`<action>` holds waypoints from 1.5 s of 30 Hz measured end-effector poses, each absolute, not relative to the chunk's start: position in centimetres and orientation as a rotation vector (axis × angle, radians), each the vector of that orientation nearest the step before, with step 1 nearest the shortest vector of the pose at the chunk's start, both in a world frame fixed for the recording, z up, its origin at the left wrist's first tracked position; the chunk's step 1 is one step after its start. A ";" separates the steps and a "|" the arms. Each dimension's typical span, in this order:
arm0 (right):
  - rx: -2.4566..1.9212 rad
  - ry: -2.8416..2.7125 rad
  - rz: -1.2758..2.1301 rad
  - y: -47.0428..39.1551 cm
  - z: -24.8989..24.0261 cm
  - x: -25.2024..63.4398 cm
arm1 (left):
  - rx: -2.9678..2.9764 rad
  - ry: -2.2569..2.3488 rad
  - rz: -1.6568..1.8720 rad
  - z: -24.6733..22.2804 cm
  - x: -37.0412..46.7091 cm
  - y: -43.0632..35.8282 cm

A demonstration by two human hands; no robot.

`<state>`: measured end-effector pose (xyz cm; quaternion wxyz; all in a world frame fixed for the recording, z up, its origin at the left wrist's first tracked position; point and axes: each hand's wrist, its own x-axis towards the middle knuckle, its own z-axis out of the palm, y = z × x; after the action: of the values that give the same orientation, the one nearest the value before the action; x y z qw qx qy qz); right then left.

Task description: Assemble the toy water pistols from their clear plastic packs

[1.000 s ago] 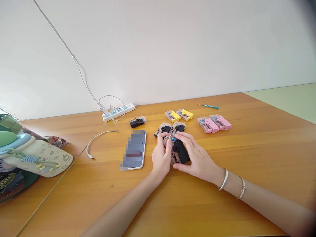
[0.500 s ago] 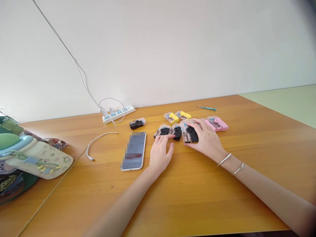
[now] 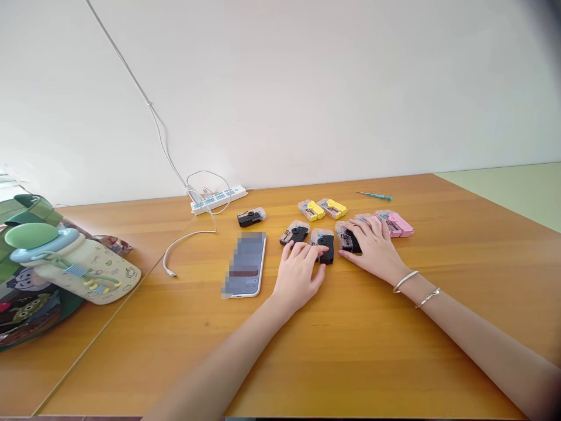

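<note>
Several small flat blocks lie on the wooden table, each with a round dial and a clear, printed end. My right hand [image 3: 374, 248] spans a black block [image 3: 347, 235] at table level, thumb at its near edge and fingers over its top. The fingers of my left hand [image 3: 300, 272] stretch forward, thumb apart, the index finger touching the middle black block [image 3: 324, 241]. Just beyond those fingers is the left black block [image 3: 295, 232]. Pink blocks [image 3: 397, 224] sit beside my right hand, partly hidden by it.
Two yellow blocks [image 3: 312, 210] lie behind, and another black block [image 3: 251, 217] near the white power strip [image 3: 219, 199]. A phone [image 3: 245, 266] is left of my left hand. A screwdriver [image 3: 374, 196] lies at the back; a bottle [image 3: 94, 269] and a white cable [image 3: 188, 235] are left.
The black block in my right hand has come down to the table. My left hand has shifted, and the middle black block is turned straighter and nearer me. The view has moved slightly.
</note>
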<state>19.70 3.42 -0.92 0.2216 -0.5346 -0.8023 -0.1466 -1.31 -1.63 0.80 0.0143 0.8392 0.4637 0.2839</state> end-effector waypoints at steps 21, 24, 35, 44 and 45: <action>-1.169 -2.373 -0.130 -0.1 0.0 16.4 | 2.363 1.487 0.927 0.7 -1.4 -1.4; -1.124 -2.307 -0.133 -0.3 0.5 16.1 | 2.275 1.408 0.960 0.7 -1.6 -1.3; -0.905 -2.361 0.155 -0.5 1.0 15.8 | 1.713 1.194 1.017 1.2 -1.4 -1.3; -0.927 -2.337 0.298 0.5 2.0 17.4 | 1.431 1.014 0.977 1.4 -1.4 -1.4; -0.932 -2.336 0.281 0.6 1.9 17.5 | 1.423 0.997 0.966 1.4 -1.3 -1.5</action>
<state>17.52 0.55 1.94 0.3009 -0.3513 -0.8803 0.1058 -1.33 -1.53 1.42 0.5454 0.6000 0.4203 0.4073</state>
